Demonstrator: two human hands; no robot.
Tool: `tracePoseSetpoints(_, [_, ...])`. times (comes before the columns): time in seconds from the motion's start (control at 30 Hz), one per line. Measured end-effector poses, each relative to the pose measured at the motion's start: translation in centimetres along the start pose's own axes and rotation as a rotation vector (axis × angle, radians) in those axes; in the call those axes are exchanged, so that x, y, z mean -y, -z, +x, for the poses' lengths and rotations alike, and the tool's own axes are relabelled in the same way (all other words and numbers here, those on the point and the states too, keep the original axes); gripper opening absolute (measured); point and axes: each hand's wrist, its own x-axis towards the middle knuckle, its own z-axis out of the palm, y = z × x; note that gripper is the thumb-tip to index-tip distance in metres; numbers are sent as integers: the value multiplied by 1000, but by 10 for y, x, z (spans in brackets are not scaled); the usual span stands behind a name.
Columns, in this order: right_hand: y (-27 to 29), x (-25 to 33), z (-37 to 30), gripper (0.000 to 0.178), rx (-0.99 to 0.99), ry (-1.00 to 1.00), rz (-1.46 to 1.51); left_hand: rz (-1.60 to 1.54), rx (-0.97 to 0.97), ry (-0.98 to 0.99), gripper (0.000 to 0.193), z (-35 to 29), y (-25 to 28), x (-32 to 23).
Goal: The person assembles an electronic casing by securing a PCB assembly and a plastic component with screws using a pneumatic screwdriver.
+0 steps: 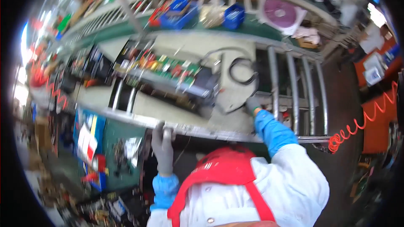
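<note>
My right hand, in a grey glove under a blue sleeve cover, reaches over the roller conveyor. Its fingers are closed on a black cable, which loops on a pale board. The cable runs toward an electronic unit with a green circuit board, coloured parts and a metal edge. Nearer to me, my left hand, also gloved in grey, rests at the conveyor's metal front rail. Its fingers are somewhat apart, with nothing visible in them. Blur hides fine detail at both hands.
Bare rollers lie to the right. Blue bins and a purple disc stand beyond the conveyor. Another dark unit sits to the left. A red coiled hose hangs at right. A blue tray with papers is at lower left.
</note>
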Motion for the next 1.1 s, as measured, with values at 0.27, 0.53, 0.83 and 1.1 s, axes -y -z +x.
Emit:
tracePoseSetpoints(0.27, [9, 1, 78, 19, -390, -651, 1200, 723, -93, -741, 54, 11, -102, -34])
tracePoseSetpoints(0.53, [121, 34, 113, 42, -432, 153, 871, 892, -323, -837, 27, 49, -155, -22])
tracePoseSetpoints(0.83, [59, 53, 59, 47, -558, 412, 335, 930, -501, -747, 28, 49, -177, -14])
tracePoseSetpoints(1.1, [68, 74, 75, 52, -478, 389, 433, 901, -431, -726, 33, 91, -218, -21])
